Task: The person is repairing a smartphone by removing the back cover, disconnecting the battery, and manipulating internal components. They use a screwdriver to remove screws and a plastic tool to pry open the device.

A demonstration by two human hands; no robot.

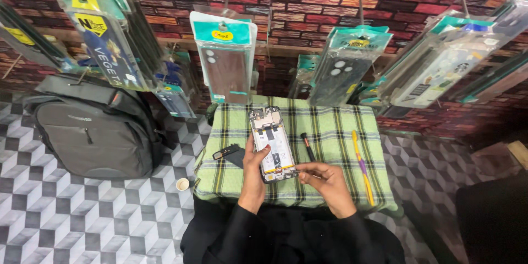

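Opened phone [271,143], frame centre: left hand [254,173] fingers grasping it; right hand [324,180] fingers pinched at its lower edge, contents indiscernible.

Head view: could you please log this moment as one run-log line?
left hand: holds opened phone | right hand: fingertips at phone's lower edge | green checked cloth: black tool, yellow tool

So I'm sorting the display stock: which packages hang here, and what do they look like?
Centre pack: clear sleeve, teal header, brown phone case.
Right-of-centre pack: tilted, teal header, dark case.
Upper-left packs: clear sleeves, yellow labels, blue print.
Right packs: tilted bundle, teal headers, pale cases.
All hang above the green checked cloth.
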